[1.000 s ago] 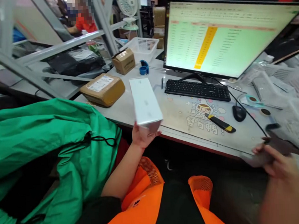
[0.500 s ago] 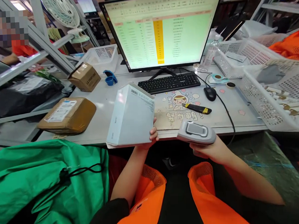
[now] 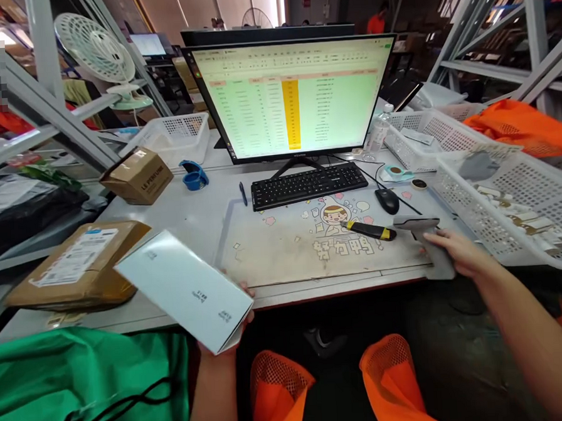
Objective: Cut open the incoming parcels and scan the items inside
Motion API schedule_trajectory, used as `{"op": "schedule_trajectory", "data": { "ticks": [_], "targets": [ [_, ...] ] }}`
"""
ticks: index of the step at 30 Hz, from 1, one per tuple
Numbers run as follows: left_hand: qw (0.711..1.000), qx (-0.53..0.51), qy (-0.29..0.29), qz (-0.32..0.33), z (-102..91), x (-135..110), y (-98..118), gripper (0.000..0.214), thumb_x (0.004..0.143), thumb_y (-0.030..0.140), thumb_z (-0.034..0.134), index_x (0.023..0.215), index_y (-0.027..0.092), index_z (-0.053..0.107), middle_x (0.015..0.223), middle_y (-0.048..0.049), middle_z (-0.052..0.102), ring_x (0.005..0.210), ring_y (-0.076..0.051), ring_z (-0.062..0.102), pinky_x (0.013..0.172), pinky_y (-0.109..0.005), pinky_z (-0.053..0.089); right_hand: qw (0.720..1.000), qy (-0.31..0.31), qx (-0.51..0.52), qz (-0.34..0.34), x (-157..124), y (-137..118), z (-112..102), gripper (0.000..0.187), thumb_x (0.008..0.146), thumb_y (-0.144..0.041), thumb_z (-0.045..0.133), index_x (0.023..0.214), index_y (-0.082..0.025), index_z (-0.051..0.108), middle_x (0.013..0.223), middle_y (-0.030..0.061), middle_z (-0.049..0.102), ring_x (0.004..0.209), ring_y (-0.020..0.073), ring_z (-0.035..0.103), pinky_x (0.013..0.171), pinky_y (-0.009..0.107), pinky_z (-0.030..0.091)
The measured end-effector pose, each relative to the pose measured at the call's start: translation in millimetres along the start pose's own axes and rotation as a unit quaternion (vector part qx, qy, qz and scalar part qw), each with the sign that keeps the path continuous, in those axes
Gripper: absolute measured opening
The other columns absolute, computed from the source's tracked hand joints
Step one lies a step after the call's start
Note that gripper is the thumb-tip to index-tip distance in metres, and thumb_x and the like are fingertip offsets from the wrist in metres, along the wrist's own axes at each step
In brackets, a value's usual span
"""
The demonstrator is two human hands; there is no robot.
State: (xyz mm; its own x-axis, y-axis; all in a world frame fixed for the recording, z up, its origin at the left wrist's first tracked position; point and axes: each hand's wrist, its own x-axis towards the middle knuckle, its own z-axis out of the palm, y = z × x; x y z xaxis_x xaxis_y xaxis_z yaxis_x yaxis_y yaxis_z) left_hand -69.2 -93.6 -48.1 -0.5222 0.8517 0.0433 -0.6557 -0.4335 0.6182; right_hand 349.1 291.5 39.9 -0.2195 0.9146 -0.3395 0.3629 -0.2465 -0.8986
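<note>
My left hand grips a long white box from below, tilted flat over the desk's front edge, above a green bag. My right hand is closed on a grey handheld scanner, which rests at the right end of the desk mat. A yellow-and-black utility knife lies just left of the scanner.
A monitor, a keyboard and a mouse stand behind the mat. Brown parcels sit at the left, white baskets at the right. Another person in red shows at the far left.
My left hand has swung the white box from upright to lying flat, down and to the left. My right hand has carried the scanner rightward and set it on the desk.
</note>
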Motion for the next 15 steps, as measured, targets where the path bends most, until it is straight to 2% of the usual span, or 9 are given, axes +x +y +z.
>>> {"op": "schedule_trajectory", "data": {
  "ticks": [2, 4, 6, 7, 9, 11, 12, 14, 15],
  "targets": [
    [0.988, 0.048, 0.109, 0.094, -20.2, -6.4, 4.0, 0.077, 0.069, 0.069, 0.092, 0.137, 0.040, 0.071, 0.122, -0.0070, 0.077, 0.101, -0.032, 0.076, 0.067, -0.040, 0.070, 0.993, 0.066, -0.100, -0.001, 27.7, 9.0, -22.4, 0.024, 0.074, -0.049, 0.078, 0.079, -0.027, 0.070, 0.083, 0.0159, 0.076, 0.086, 0.0404, 0.077, 0.073, 0.054, 0.064],
    [0.967, 0.087, 0.198, 0.136, -32.4, -9.9, 0.3, 0.079, 0.060, 0.075, 0.093, 0.129, 0.043, 0.075, 0.126, -0.0010, 0.079, 0.110, -0.033, 0.075, 0.077, -0.044, 0.071, 0.964, 0.153, -0.216, -0.032, 41.6, 11.3, -35.2, 0.020, 0.078, -0.046, 0.073, 0.072, -0.028, 0.069, 0.089, 0.0199, 0.076, 0.109, 0.0497, 0.073, 0.094, 0.066, 0.058],
    [0.955, 0.118, 0.241, 0.126, -35.2, -9.5, -5.6, 0.084, 0.054, 0.085, 0.091, 0.127, 0.047, 0.076, 0.129, 0.0034, 0.079, 0.125, -0.036, 0.070, 0.083, -0.046, 0.071, 0.911, 0.238, -0.319, -0.106, 44.6, 3.9, -29.2, 0.018, 0.082, -0.043, 0.069, 0.079, -0.026, 0.076, 0.104, 0.0256, 0.076, 0.126, 0.0538, 0.065, 0.110, 0.069, 0.047],
    [0.952, 0.127, 0.248, 0.123, -33.9, -7.8, -7.9, 0.084, 0.054, 0.088, 0.089, 0.126, 0.049, 0.075, 0.129, 0.0054, 0.079, 0.129, -0.037, 0.069, 0.081, -0.045, 0.072, 0.886, 0.262, -0.354, -0.148, 45.0, -3.9, -16.5, 0.023, 0.085, -0.042, 0.067, 0.089, -0.023, 0.080, 0.111, 0.0271, 0.075, 0.128, 0.0521, 0.064, 0.114, 0.067, 0.046],
    [0.954, 0.136, 0.236, 0.127, -29.1, -1.9, -9.6, 0.079, 0.056, 0.090, 0.086, 0.125, 0.052, 0.075, 0.126, 0.0076, 0.080, 0.126, -0.034, 0.071, 0.074, -0.041, 0.072, 0.853, 0.240, -0.402, -0.230, 50.0, -25.7, 28.7, 0.040, 0.093, -0.042, 0.058, 0.113, -0.016, 0.081, 0.123, 0.0258, 0.074, 0.124, 0.0433, 0.068, 0.113, 0.057, 0.050],
    [0.961, 0.141, 0.198, 0.134, -25.9, 4.6, -8.0, 0.076, 0.056, 0.087, 0.088, 0.121, 0.050, 0.077, 0.121, 0.0058, 0.081, 0.104, -0.031, 0.078, 0.060, -0.036, 0.070, 0.854, 0.107, -0.425, -0.282, 64.7, -50.5, 91.5, 0.044, 0.099, -0.043, 0.054, 0.123, -0.016, 0.080, 0.125, 0.0187, 0.076, 0.120, 0.0334, 0.070, 0.113, 0.046, 0.053],
    [0.964, 0.143, 0.180, 0.133, -25.7, 6.9, -6.8, 0.075, 0.055, 0.084, 0.090, 0.119, 0.048, 0.078, 0.117, 0.0046, 0.082, 0.090, -0.029, 0.079, 0.054, -0.035, 0.068, 0.839, 0.039, -0.449, -0.303, 75.0, -61.9, 123.9, 0.045, 0.101, -0.041, 0.052, 0.125, -0.014, 0.079, 0.130, 0.0196, 0.074, 0.124, 0.0327, 0.068, 0.116, 0.045, 0.050],
    [0.969, 0.146, 0.164, 0.110, -28.0, 7.6, -5.2, 0.072, 0.053, 0.081, 0.092, 0.115, 0.046, 0.080, 0.109, 0.0036, 0.083, 0.072, -0.025, 0.076, 0.046, -0.032, 0.063, 0.828, 0.013, -0.460, -0.322, 97.5, -79.3, 179.3, 0.047, 0.100, -0.037, 0.057, 0.136, -0.011, 0.074, 0.148, 0.0218, 0.064, 0.141, 0.0349, 0.057, 0.124, 0.047, 0.042],
    [0.972, 0.144, 0.164, 0.083, -29.9, 5.8, -5.4, 0.071, 0.052, 0.082, 0.092, 0.113, 0.047, 0.081, 0.106, 0.0042, 0.083, 0.073, -0.025, 0.076, 0.046, -0.031, 0.063, 0.822, 0.015, -0.468, -0.324, 107.9, -84.9, 199.3, 0.051, 0.100, -0.035, 0.060, 0.142, -0.009, 0.070, 0.159, 0.0239, 0.055, 0.152, 0.0383, 0.046, 0.128, 0.052, 0.035]
  ]
}}
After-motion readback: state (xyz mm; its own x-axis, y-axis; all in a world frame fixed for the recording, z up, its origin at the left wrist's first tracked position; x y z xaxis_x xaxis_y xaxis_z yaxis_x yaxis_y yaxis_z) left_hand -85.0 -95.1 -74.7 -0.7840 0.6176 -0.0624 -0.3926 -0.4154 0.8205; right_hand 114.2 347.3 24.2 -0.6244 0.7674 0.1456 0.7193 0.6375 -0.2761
